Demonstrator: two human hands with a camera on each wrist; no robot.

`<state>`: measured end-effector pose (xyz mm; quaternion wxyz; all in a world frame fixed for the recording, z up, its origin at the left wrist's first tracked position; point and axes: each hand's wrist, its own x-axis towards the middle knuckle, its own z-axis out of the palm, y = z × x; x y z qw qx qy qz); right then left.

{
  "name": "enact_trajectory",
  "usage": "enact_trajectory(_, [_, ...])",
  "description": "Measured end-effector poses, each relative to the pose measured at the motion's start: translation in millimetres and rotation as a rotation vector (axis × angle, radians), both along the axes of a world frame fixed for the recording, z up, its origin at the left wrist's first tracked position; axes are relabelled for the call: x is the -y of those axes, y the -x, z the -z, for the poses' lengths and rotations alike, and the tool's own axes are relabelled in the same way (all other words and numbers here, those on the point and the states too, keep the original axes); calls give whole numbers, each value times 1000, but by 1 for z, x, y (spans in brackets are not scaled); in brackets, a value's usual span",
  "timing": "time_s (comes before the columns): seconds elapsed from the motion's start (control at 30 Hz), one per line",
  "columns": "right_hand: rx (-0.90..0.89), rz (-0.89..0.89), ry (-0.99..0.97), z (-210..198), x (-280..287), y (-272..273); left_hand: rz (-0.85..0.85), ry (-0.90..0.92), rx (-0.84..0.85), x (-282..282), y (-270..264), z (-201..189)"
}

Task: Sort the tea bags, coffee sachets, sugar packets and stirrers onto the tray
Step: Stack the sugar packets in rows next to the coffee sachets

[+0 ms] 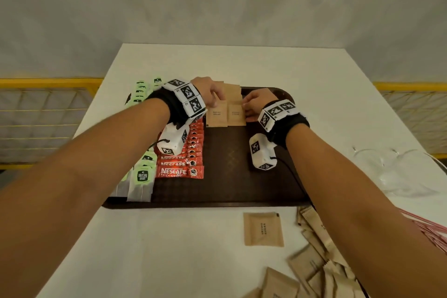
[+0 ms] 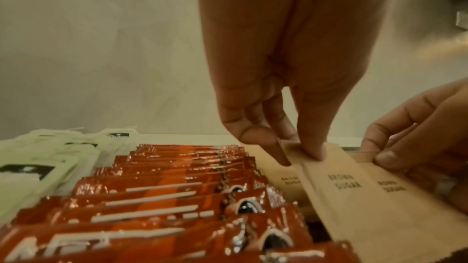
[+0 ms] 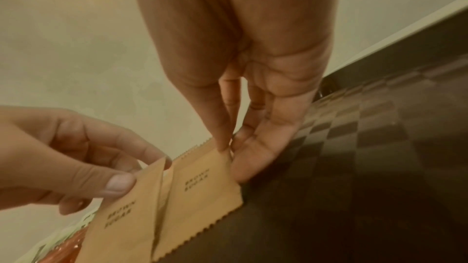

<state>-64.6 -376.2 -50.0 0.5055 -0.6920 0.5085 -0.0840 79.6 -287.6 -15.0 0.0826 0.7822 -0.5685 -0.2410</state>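
Observation:
A dark brown tray (image 1: 229, 176) lies on the white table. Green tea bags (image 1: 141, 179) fill its left edge, beside a row of red coffee sachets (image 1: 180, 167). Brown sugar packets (image 1: 216, 113) lie at the tray's far middle. My left hand (image 1: 215, 103) pinches the top of one packet (image 2: 344, 183) between thumb and fingers and tilts it up. My right hand (image 1: 246, 106) pinches the top right edge of the neighbouring packet (image 3: 200, 187), which lies flat on the tray. The two packets sit side by side and overlap slightly.
Loose sugar packets lie on the table in front of the tray, one alone (image 1: 263, 228) and a pile (image 1: 314, 268) at the front right. Red stirrers (image 1: 430, 232) lie at the right edge, behind my right forearm. Clear plastic (image 1: 396, 169) sits right of the tray.

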Motion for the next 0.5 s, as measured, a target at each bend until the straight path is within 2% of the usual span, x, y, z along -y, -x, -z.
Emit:
enact_trajectory(0.17, [-49,-51,89,6,4,-6,-39,27,44,3,2,5])
enact_trajectory(0.5, [-36,-33,116,15,14,-7,-4,39,120,7,4,8])
